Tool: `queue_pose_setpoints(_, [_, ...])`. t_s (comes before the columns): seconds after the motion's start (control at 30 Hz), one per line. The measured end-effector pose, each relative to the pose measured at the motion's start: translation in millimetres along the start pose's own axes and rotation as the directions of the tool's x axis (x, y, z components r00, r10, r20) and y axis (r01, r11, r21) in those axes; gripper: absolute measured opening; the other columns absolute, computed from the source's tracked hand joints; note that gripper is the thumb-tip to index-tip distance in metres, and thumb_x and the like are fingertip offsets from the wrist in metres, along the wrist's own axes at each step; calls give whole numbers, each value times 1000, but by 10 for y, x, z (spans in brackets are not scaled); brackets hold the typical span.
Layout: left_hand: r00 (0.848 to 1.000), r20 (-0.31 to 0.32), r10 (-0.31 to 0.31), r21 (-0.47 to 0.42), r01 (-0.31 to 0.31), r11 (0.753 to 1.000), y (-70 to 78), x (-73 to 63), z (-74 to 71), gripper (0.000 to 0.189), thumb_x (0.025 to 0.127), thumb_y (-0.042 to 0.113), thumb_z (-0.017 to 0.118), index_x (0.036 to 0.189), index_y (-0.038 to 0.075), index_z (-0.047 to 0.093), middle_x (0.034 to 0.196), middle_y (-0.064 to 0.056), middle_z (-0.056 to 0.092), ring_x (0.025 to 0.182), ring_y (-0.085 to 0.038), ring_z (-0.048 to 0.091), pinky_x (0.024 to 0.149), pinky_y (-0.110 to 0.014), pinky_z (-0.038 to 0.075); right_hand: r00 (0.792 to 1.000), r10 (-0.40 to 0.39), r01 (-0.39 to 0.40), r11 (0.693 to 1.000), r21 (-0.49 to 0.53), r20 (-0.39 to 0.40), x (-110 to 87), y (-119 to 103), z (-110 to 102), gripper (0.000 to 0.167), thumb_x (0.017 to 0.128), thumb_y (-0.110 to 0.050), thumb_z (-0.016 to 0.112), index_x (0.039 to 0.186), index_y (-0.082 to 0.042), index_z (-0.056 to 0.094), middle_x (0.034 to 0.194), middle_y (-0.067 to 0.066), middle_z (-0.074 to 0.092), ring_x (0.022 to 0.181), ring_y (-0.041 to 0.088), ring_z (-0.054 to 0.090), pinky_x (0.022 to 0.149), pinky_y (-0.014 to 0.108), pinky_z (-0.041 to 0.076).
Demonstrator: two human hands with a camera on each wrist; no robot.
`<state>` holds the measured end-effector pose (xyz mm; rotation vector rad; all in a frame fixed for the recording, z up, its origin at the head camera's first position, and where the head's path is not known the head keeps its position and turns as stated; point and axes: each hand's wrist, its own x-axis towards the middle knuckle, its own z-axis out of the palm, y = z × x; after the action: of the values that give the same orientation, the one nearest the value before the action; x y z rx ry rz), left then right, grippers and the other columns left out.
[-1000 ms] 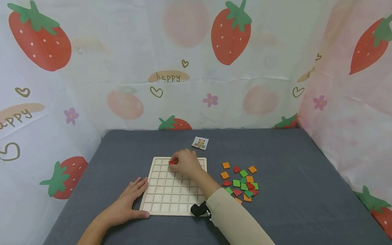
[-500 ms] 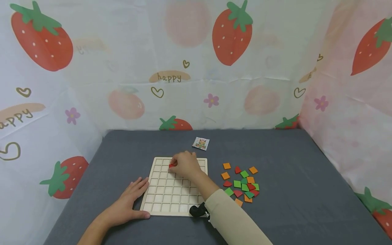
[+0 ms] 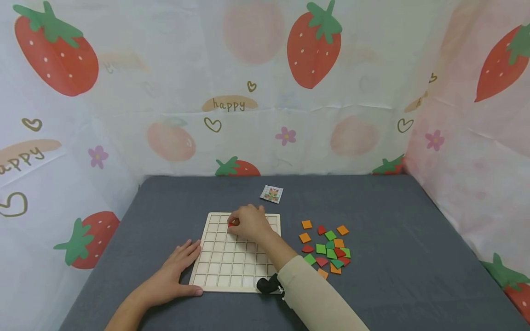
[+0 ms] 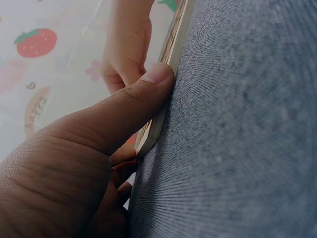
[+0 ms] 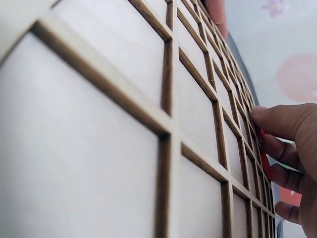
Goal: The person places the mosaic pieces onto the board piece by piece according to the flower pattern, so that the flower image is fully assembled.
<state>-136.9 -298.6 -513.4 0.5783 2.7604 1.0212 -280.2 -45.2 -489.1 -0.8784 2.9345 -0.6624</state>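
Observation:
A pale wooden board (image 3: 219,267) with a grid of square recesses lies on the grey cloth. Between thumb and fingers, my right hand (image 3: 250,224) pinches a small red tile (image 3: 230,225) over the far rows of the grid. In the right wrist view the red tile (image 5: 266,166) sits right at the grid's surface, partly covered by fingertips. My left hand (image 3: 171,273) rests against the board's left side, fingers spread along the edge and thumb at the near left corner. The left wrist view shows that thumb (image 4: 156,74) pressing the board's edge.
To the right of the board lie loose tiles: orange squares (image 3: 304,237), green squares (image 3: 320,248), red pieces (image 3: 321,261) and darker green ones (image 3: 337,263). A small card with a coloured pattern (image 3: 271,194) lies behind the board. Strawberry-print curtains (image 3: 248,151) surround the table.
My right hand has moved the red tile slightly toward me over the grid, then stayed nearly still. The left hand keeps its place at the board's edge.

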Motion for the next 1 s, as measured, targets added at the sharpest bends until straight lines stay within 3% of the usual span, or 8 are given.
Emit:
queue_pose_setpoints(0.4, [1000,3,-5,-8,5,1000,42,-13,-11,111,76,56,85,160,6,34,169,-12,25,157,-44,9,123,-65,5,998,-24,22,999,25,61,-28,-18,-54,22,92,-38,78,112,-29,80,85,-16,63,84,10,48,82,36,32])
queue_pose_setpoints(0.53, [1000,-10,11,-5,-11,1000,27,-22,6,110,77,56,84,160,6,34,169,-12,25,157,-44,10,129,-40,-2,996,-50,49,999,14,72,-48,-2,-95,24,94,-37,76,117,-29,79,92,-15,64,89,9,51,83,34,36])
queue_pose_setpoints(0.63, [1000,-13,12,2,-12,1000,17,-20,17,111,76,58,84,160,6,34,169,-11,25,157,-42,10,122,-18,-9,996,-72,70,997,32,55,-74,26,-163,25,96,-35,74,119,-27,78,99,-13,67,98,11,55,88,38,42])
queue_pose_setpoints(0.73, [1000,-11,0,11,0,1000,11,-16,17,112,75,59,84,161,7,33,170,-9,25,158,-41,10,114,-8,-12,995,-91,90,995,53,29,-109,62,-275,26,97,-32,72,121,-24,77,105,-9,70,105,15,58,101,49,44])
queue_pose_setpoints(0.87, [1000,-5,-10,10,10,1000,12,-17,10,113,75,59,84,161,7,33,170,-9,23,158,-40,9,114,-7,-12,992,-127,128,990,64,-19,-195,121,-452,27,97,-29,73,121,-19,77,109,-6,72,108,16,61,107,54,44])
queue_pose_setpoints(1.0, [1000,-2,-4,7,4,1000,23,-37,3,112,76,59,84,161,6,33,170,-11,24,157,-42,9,123,-19,-9,981,-179,182,983,32,-80,-323,184,-646,27,95,-27,76,120,-18,78,111,-5,73,106,15,64,105,51,46])
